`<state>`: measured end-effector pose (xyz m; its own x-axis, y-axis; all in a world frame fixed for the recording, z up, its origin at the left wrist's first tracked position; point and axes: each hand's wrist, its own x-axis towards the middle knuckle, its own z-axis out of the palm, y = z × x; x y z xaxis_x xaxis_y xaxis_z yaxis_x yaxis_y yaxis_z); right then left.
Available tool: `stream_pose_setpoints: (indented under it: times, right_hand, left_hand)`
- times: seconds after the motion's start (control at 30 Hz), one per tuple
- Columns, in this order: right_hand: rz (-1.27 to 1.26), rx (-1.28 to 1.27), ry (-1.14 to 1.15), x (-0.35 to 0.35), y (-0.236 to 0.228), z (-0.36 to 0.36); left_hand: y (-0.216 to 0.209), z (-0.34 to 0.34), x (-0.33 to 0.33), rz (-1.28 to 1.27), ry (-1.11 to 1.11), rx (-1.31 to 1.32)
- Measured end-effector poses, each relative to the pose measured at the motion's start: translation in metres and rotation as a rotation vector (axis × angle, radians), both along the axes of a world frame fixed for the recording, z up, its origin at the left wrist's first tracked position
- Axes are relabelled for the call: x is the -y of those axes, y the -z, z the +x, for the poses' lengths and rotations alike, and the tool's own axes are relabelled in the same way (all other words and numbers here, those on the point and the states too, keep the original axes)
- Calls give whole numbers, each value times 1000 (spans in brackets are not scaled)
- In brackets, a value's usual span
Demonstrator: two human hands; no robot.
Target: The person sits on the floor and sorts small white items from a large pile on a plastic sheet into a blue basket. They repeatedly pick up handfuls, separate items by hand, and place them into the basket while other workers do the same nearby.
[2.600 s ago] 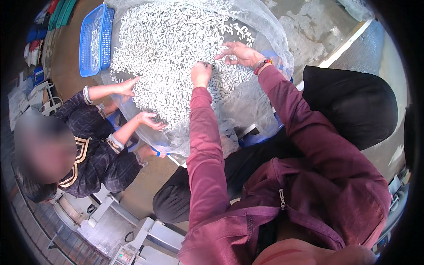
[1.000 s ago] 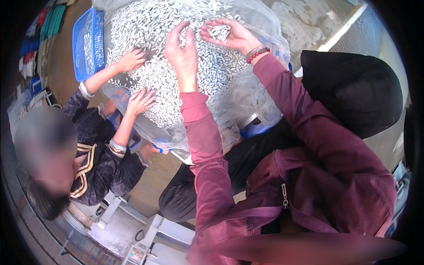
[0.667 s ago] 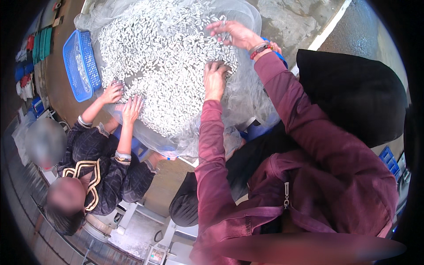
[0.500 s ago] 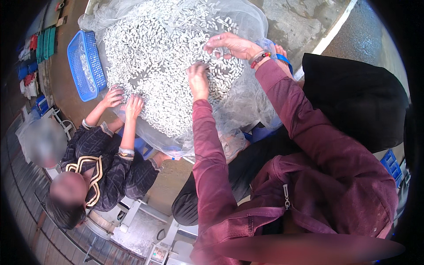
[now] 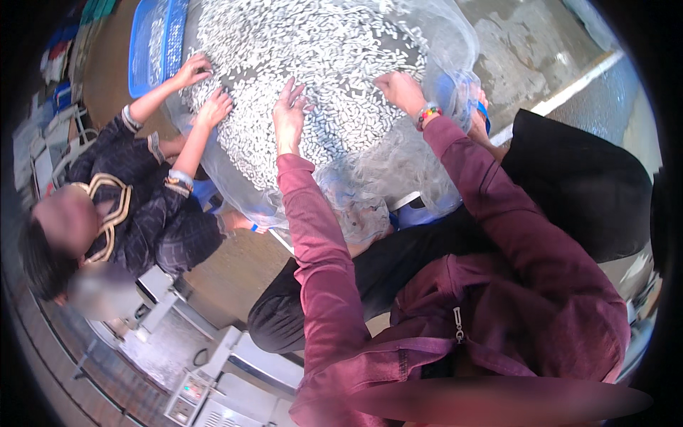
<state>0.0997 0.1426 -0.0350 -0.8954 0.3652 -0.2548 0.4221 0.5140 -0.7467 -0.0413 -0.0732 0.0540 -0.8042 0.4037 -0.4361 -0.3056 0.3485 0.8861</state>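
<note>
A thick spread of small white, short rod-like pieces point(image 5: 320, 57) lies on a sheet of fine pale mesh point(image 5: 370, 167); their exact kind is too small to make out. My left hand point(image 5: 288, 117) is over the middle of the spread, its fingers apart and nothing visible in them. To the right, my right hand point(image 5: 403, 92) has its fingers bent and drawn together at the pieces, a beaded bracelet on its wrist. Whatever its fingertips may hold is hidden.
At left a co-worker in dark patterned clothes point(image 5: 160, 220) has both hands point(image 5: 213, 108) at the pieces. Beyond them stands a blue plastic basket point(image 5: 176, 39) with some white bits inside. Bunched mesh hangs before my knees. A pale machine point(image 5: 188, 395) stands at lower left.
The view has shifted. My left hand has moved left and nearer, its fingers now spread. My right hand has moved right and nearer. The co-worker's hands stay at the left edge of the pieces.
</note>
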Motion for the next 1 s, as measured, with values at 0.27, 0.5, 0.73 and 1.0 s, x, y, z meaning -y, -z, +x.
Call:
stream_pose_setpoints:
  times: [0.27, 0.5, 0.73, 1.0]
  right_hand:
    - [213, 170, -160, 23, -4, 8]
    - [-936, 79, 349, -10, -10, -13]
    - [296, 233, -193, -3, -35, -1]
    - [-341, 10, 133, -15, -29, -4]
  left_hand:
    - [-25, -1, -1, -300, 5, -219]
    - [4, -6, -16, -715, 273, -330]
    - [37, 22, -49, -1030, 511, -476]
    - [15, 14, -32, -569, 143, -91]
